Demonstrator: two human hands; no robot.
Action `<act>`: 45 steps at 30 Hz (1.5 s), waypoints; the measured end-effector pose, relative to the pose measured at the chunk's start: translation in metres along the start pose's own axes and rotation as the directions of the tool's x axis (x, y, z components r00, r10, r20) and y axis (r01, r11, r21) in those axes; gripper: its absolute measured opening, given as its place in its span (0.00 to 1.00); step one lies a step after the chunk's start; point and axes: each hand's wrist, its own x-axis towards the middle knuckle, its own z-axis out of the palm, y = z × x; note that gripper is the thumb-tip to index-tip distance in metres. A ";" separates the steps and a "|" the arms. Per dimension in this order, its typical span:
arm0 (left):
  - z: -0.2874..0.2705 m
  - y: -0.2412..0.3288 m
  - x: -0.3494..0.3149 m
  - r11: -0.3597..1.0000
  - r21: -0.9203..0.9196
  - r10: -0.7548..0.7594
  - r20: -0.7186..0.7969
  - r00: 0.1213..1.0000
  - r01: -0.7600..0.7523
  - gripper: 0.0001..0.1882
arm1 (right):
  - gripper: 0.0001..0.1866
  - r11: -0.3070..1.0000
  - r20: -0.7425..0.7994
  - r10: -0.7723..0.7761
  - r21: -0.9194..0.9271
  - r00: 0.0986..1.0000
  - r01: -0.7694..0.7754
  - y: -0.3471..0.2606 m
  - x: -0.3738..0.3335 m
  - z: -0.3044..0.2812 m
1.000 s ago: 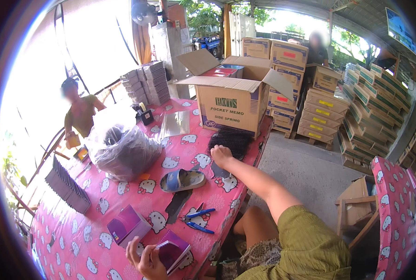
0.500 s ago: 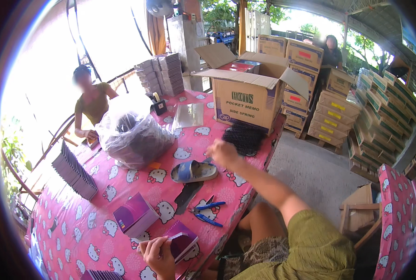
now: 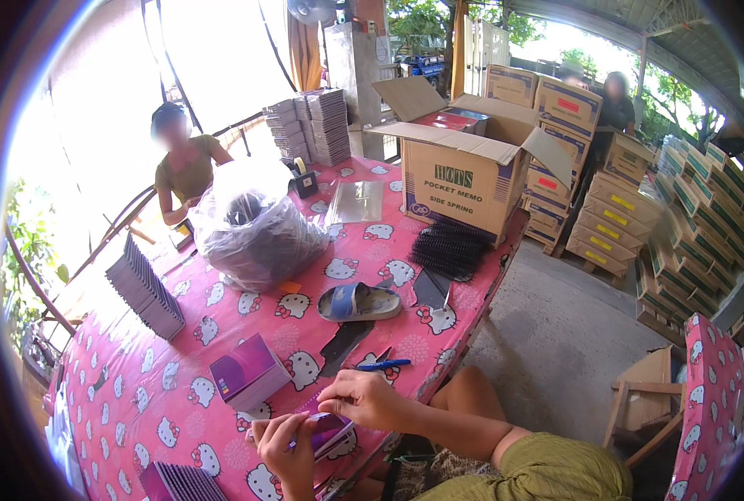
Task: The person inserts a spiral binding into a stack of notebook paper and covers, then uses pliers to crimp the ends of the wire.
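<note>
1. Now, both hands are close together over the low middle of the pink table [image 3: 130, 392], right at the purple notebook [image 3: 328, 436].
2. The left hand [image 3: 284, 442] has its thumb and fingers closed on the notebook's edge.
3. The right hand [image 3: 363, 399] is just above the notebook, with its fingers bent down toward the left fingertips. I cannot tell if it pinches anything.
4. The notebook is between the two hands, near the table's edge, and the hands hide part of it.
5. A purple stack [image 3: 248, 371] sits just past the left hand.
6. A tool with a blue handle [image 3: 386, 365] lies just past the right hand.
7. Farther up is one blue and gray sandal [image 3: 359, 302], lying flat.
8. A pile of black coils [image 3: 448, 250] lies in front of a big open box [image 3: 455, 192].
9. A puffy see-through bag [image 3: 259, 242] with dark stuff inside sits left of the coils.
10. A gray stack [image 3: 145, 288] leans at the left, and a person in a green shirt [image 3: 190, 163] is across the table.
</note>
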 end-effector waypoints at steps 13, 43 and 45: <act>0.010 0.001 -0.004 0.996 -0.033 -0.079 -0.040 0.996 0.078 0.10 | 0.10 0.901 0.251 0.161 0.358 0.955 -0.246 0.033 0.000 -0.002; 0.006 -0.003 -0.005 0.995 0.021 0.100 -0.015 0.995 -0.100 0.13 | 0.08 0.963 0.196 -0.095 -0.231 0.976 0.140 0.000 0.004 0.004; 0.007 -0.001 -0.004 0.998 0.017 0.055 -0.030 0.998 -0.054 0.13 | 0.07 0.972 0.242 -0.028 -0.220 0.970 0.083 -0.002 0.006 0.003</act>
